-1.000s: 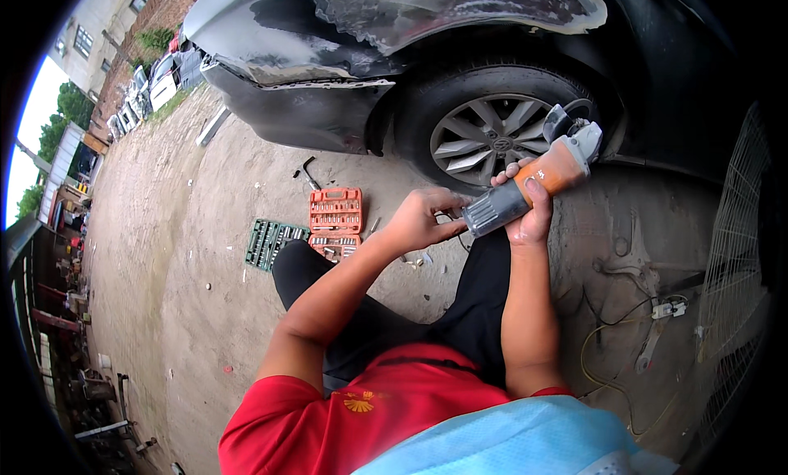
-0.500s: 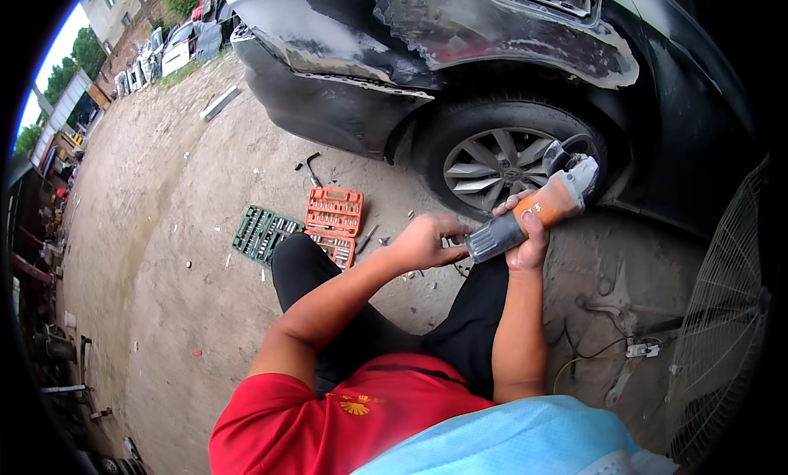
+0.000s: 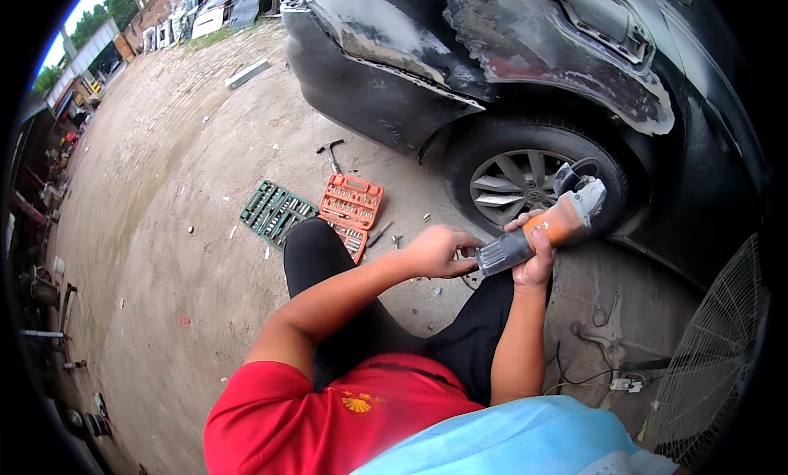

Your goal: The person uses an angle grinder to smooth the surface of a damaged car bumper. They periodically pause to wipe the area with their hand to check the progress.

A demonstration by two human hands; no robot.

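Observation:
An orange and grey angle grinder (image 3: 558, 221) with a guard at its head is gripped in my right hand (image 3: 532, 258), fingers wrapped round its body in front of the car wheel (image 3: 513, 175). My left hand (image 3: 439, 249) is at the grinder's rear end, fingers closed around something small that I cannot make out, with a dark cord hanging below. An orange socket case (image 3: 349, 200) and a green socket case (image 3: 271, 198) lie open on the ground beyond my left knee.
The dark car body (image 3: 394, 106) has sanded, patchy panels. A wire fan guard (image 3: 710, 335) stands at right, near cords and metal parts (image 3: 599, 331). A bar tool (image 3: 332, 155) and a light beam (image 3: 246, 74) lie on the ground (image 3: 148, 270). Car panels (image 3: 215, 14) stand farther back.
The car, socket cases and ground have shifted in the view as the camera moved. The grinder and both hands appear slightly lower, with much the same grip.

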